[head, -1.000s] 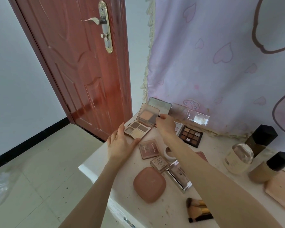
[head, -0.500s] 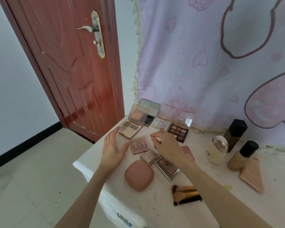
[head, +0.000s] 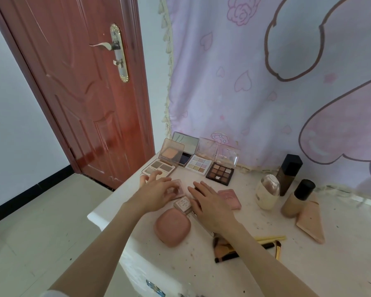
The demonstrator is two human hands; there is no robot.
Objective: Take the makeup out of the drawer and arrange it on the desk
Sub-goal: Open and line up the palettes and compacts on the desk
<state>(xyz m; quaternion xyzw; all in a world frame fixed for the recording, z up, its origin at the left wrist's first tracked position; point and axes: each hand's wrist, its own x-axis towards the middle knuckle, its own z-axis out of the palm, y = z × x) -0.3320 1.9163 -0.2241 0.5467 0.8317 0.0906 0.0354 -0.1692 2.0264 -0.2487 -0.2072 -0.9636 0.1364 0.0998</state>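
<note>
Makeup spread across the white desk (head: 234, 273) in the lower right of the frame: four open palettes in a row at the back edge, namely a neutral palette (head: 161, 168) with lid up, a dark blue palette (head: 185, 157), a pastel palette (head: 198, 166) and a brown palette (head: 221, 173). Nearer, at centre frame, a small pink compact (head: 177, 189), a tiny square compact (head: 183, 203), a pink blush (head: 230, 197) and a round coral compact (head: 172, 227).

Changed from a second ago: right hand (head: 210, 205) pulled back from the neutral palette's lid, now down flat with straight fingers over the small items at centre, holding nothing. Left hand (head: 156, 192) shifted right from beside the neutral palette, fingers now curled on the small pink compact, seemingly pinching it.

Meaning, as a judgement: back row settled, attention now on lining up the small compacts in front; unloading largely done, drawer itself not in view.

Further out: bottles (head: 287, 185) centre right, brushes (head: 244, 246) lower centre, red door (head: 84, 93) upper left, pink curtain (head: 266, 82) upper right
</note>
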